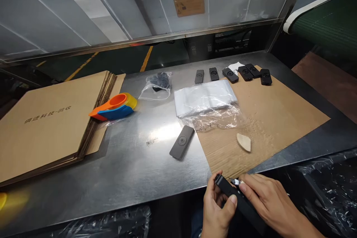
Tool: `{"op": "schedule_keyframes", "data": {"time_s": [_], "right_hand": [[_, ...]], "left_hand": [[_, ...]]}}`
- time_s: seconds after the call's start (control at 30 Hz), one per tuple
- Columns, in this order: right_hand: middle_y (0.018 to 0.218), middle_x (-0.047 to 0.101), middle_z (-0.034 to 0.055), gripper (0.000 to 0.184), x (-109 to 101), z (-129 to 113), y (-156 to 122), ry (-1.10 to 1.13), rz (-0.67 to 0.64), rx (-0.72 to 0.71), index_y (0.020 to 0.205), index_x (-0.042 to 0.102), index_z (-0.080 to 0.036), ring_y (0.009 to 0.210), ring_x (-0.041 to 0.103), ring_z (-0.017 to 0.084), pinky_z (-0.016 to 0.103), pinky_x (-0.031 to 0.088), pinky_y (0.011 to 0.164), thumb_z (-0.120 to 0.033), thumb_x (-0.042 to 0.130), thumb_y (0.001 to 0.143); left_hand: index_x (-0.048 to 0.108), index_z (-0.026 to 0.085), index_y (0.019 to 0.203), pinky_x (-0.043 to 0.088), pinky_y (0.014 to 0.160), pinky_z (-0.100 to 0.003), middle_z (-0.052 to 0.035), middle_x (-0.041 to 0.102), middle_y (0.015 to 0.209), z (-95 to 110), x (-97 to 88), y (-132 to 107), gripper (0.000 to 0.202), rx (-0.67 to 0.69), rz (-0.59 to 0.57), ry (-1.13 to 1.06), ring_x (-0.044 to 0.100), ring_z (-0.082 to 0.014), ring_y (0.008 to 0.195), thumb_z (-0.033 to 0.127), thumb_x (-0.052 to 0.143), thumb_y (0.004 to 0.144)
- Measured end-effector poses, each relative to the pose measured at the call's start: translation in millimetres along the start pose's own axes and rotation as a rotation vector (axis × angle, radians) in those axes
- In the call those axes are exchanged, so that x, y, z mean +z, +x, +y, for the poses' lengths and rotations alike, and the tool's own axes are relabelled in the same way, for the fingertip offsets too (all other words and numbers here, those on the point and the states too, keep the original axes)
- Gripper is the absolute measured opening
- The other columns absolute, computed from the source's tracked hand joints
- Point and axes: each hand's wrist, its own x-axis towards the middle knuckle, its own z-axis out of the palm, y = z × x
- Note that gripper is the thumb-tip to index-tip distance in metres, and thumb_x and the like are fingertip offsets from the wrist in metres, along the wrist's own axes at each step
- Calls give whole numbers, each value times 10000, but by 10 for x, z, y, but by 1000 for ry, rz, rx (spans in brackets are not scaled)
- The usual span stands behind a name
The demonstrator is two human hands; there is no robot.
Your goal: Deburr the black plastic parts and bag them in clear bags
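At the table's front edge, my left hand [219, 208] is closed around a black oblong plastic casing [242, 206], thumb on its near side. The casing is tilted, its lower end running down behind my right hand. My right hand [269, 197] pinches a small tool with a shiny metal tip [236, 182], held against or very near the casing's edge; its handle is mostly hidden by the fingers. A grey casing with a round button ring [182, 142] lies on the metal table. A beige wedge-shaped piece [244, 142] rests on the cardboard sheet [279, 119].
Several black casings [230, 75] stand along the back. A stack of clear plastic bags [206, 96] lies mid-table, near a zip bag with black parts [160, 81]. At left are orange, yellow and blue plastic pieces [117, 106] and stacked cardboard [50, 119]. A green conveyor [329, 18] is at right.
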Motion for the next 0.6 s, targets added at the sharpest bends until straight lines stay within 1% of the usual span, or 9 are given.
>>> {"op": "schedule_keyframes", "data": {"time_s": [0.17, 0.43, 0.5, 0.6], "right_hand": [[752, 593, -7, 330, -17, -19, -29, -31, -25, -47, 825, 526, -246, 707, 557, 162, 280, 359, 639, -370, 261, 978], [719, 604, -19, 309, -7, 3, -29, -81, -9, -53, 792, 508, -242, 672, 574, 152, 260, 340, 599, -353, 286, 976], [691, 607, -26, 307, 9, 33, -10, -105, -12, -31, 765, 500, -240, 643, 579, 147, 254, 323, 571, -356, 303, 971], [636, 600, -32, 337, 38, 87, 26, -101, -25, 45, 720, 489, -233, 592, 581, 143, 250, 301, 538, -364, 304, 969]], "left_hand": [[438, 130, 1194, 426, 666, -276, -88, 634, 880, -54, -21, 15, 754, 0, 2, 33, 574, -182, 761, 474, 736, 593], [428, 124, 1208, 434, 679, -288, -94, 633, 880, -71, -27, -1, 778, 0, -1, 72, 583, -195, 768, 501, 723, 595], [429, 129, 1205, 440, 694, -297, -94, 642, 868, -65, -18, -6, 783, 17, -3, 67, 592, -205, 773, 506, 727, 587], [443, 136, 1186, 446, 719, -314, -101, 661, 863, -41, 0, -6, 771, 29, -18, 30, 606, -221, 784, 501, 735, 573]]}}
